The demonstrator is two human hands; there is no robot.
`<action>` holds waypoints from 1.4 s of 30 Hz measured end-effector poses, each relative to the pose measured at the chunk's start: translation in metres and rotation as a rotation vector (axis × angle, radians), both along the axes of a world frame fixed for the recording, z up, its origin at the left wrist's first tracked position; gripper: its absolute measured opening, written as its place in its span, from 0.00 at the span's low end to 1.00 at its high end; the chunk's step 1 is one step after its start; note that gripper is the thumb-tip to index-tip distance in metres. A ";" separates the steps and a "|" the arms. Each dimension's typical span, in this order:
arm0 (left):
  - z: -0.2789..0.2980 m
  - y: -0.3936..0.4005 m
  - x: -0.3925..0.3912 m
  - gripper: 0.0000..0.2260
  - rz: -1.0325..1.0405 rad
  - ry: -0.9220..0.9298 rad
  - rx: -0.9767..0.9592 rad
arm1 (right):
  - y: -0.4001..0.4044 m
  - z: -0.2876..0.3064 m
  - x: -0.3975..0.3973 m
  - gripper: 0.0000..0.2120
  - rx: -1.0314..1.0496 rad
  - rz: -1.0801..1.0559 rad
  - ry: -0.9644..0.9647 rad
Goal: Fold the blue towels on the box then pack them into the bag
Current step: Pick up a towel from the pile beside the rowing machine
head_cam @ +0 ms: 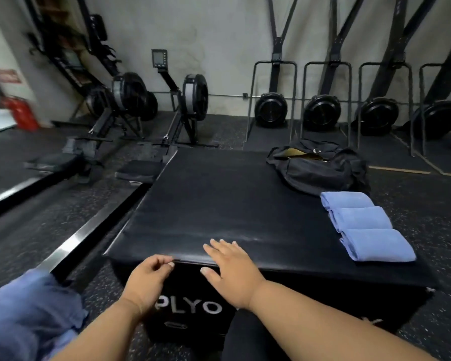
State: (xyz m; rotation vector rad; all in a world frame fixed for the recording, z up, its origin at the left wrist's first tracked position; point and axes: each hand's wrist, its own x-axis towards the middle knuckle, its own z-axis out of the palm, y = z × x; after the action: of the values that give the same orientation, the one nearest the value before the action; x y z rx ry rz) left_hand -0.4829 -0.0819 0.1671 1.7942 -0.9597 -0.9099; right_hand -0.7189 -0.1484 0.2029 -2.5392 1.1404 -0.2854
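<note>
- Three folded blue towels (365, 225) are seen in a row along the right edge of the box (219, 204), their line running from the near right corner toward the bag (320, 169) at the far right corner.
- A heap of unfolded blue towels (29, 316) is seen off the box, low and to its near left side; what it rests on cannot be told.
- The left hand (147, 281) is held at the box's near edge with the fingers loosely curled and nothing grasped; this grip is judged the nearer one to the heap.
- The right hand (231, 267) is laid flat on the box's near edge, fingers straight, grip released.
- The coming move is judged to be a reach leftward and down from the box for the next towel; the middle of the box top is left free for folding.
- The bag is seen unzipped, just beyond the far folded towel.
</note>
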 end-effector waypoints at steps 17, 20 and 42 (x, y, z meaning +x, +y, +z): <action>-0.092 0.198 0.235 0.38 0.295 -0.275 0.791 | 0.052 -0.023 0.266 0.31 -0.030 0.505 0.215; -0.119 0.198 0.272 0.38 0.258 -0.303 0.834 | 0.026 -0.022 0.304 0.31 -0.117 0.536 0.280; -0.180 0.056 0.418 0.33 0.459 -0.134 0.754 | -0.066 -0.078 0.345 0.33 -0.369 0.593 0.417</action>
State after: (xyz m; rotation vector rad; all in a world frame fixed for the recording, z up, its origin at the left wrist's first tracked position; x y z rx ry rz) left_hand -0.0645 -0.0255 -0.0130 2.5911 -0.2334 -0.9185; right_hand -0.3743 -0.2143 0.1246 -3.2196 0.4157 0.2152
